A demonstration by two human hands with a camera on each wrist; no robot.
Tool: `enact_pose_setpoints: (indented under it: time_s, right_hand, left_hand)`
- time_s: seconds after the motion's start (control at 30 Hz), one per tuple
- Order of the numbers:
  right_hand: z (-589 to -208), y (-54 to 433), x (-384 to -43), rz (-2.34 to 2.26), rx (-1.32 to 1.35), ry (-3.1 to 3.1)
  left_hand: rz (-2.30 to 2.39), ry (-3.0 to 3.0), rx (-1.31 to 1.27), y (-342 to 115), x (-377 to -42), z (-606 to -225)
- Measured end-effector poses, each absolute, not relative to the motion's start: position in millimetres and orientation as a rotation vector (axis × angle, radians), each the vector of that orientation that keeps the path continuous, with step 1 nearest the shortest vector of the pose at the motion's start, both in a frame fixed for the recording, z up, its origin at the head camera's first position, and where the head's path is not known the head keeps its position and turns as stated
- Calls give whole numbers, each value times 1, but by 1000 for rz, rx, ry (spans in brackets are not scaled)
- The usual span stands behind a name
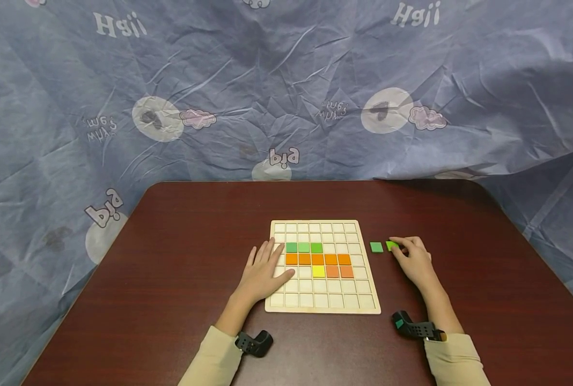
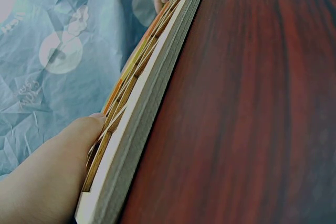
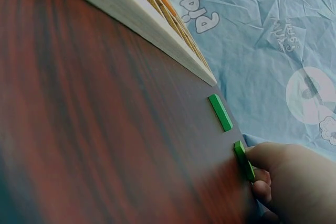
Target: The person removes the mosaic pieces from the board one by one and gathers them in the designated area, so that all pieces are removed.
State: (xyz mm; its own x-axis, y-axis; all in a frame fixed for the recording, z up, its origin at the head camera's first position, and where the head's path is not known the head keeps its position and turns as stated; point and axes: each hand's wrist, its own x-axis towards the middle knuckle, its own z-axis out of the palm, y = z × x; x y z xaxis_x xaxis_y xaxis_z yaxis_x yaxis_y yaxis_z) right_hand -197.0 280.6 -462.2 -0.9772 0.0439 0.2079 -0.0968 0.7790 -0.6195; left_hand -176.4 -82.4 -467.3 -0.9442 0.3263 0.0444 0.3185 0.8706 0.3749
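Note:
A wooden grid board (image 1: 322, 310) lies on the table, with square tiles in some of its cells. My left hand (image 1: 261, 274) rests flat over the board's left edge, fingers spread and thumb on the lower left cells. To the right of the board, my right hand (image 1: 416, 260) pinches a bright green tile (image 1: 391, 245) between thumb and fingers, low at the tabletop. Between that hand and the board lies another green tile (image 1: 376, 247). In the right wrist view, the pinched tile (image 3: 244, 160) appears beside the fingertips, just past the loose tile (image 3: 220, 113).
On the board, three green tiles (image 1: 304, 247) sit above a row of several orange tiles (image 1: 317, 259). Below them are a yellow tile (image 1: 318, 271) and two salmon tiles (image 1: 339, 272). The dark red table (image 1: 170, 268) backs onto a blue printed cloth (image 1: 286, 69).

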Motion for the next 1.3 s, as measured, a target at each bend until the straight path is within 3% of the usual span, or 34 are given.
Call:
enact_pose_setpoints:
  time_s: [0.6, 1.3]
  right_hand:
    - [-451, 270, -198, 1049, 35, -2658]
    - [-423, 174, -208, 1156, 204, -2727]
  left_hand:
    - [609, 3027, 515, -84, -176, -469]
    - [596, 3027, 510, -82, -176, -468]
